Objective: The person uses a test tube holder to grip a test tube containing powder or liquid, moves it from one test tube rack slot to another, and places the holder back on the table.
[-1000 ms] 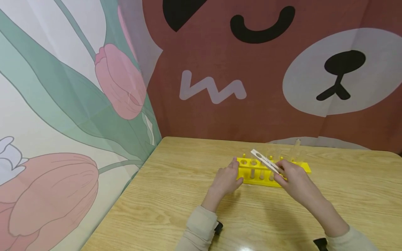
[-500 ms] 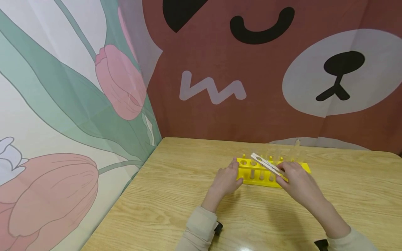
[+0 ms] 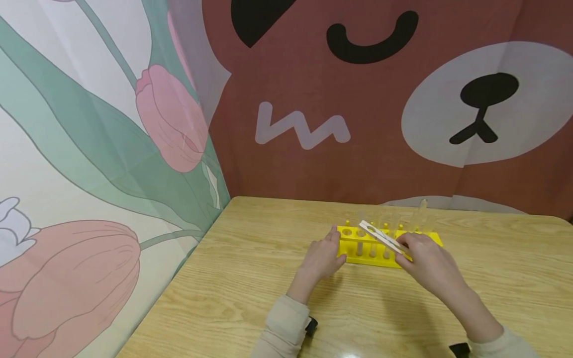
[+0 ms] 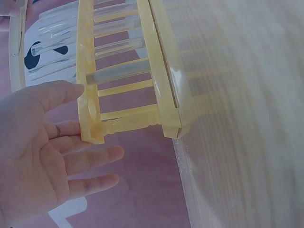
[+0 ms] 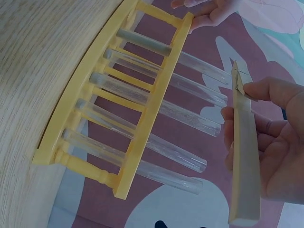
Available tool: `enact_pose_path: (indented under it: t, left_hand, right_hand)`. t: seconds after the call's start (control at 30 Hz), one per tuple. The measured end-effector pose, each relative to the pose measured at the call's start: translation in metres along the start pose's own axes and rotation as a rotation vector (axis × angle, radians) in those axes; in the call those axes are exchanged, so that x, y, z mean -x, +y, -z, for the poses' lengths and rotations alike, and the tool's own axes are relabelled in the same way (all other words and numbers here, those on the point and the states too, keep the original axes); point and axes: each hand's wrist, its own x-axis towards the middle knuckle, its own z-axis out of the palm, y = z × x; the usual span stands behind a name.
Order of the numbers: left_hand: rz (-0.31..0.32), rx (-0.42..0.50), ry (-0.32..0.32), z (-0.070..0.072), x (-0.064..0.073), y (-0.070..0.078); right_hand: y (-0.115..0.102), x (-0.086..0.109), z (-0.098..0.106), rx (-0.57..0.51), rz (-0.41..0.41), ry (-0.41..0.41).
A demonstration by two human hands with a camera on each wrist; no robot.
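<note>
A yellow test tube rack (image 3: 345, 243) stands on the table with several clear test tubes upright in it. My left hand (image 3: 321, 256) grips its left end, thumb on the near side; in the left wrist view two fingers of that hand (image 4: 42, 137) stretch past the rack's end. My right hand (image 3: 427, 261) holds a wooden test tube clamp (image 3: 380, 235) slantwise above the rack. The thumb lies by the clamp's spring (image 5: 241, 80) in the right wrist view. One tube with greyish content (image 5: 145, 42) sits near the left end; whether the clamp touches it, I cannot tell.
The wooden table (image 3: 250, 258) reaches back to a cloth backdrop (image 3: 286, 169) with a bear print. Flower-printed cloth (image 3: 103, 149) hangs along the left side. At the rack's right part one tube (image 3: 421, 214) rises higher than those around it.
My right hand with the test tube clamp has sunk a little and shifted slightly to the right. The left hand and the rack have stayed in place.
</note>
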Motion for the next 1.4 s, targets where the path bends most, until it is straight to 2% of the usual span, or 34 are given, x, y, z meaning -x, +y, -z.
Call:
enact_pose_path:
  t: [0.53, 0.87, 1.4]
  left_hand:
    - [0.007, 0.015, -0.013, -0.0026, -0.0018, -0.0012]
    - [-0.006, 0.010, 0.005, -0.0023, -0.0011, -0.0017]
    - [-0.011, 0.002, 0.014, -0.0035, -0.0022, -0.0023]
  right_hand:
    - [0.0018, 0.0013, 0.0017, -0.005, -0.008, -0.030]
    - [0.0055, 0.0046, 0.0011, 0.008, -0.002, -0.021]
    - [0.0098, 0.0061, 0.0025, 0.031, -0.015, -0.060]
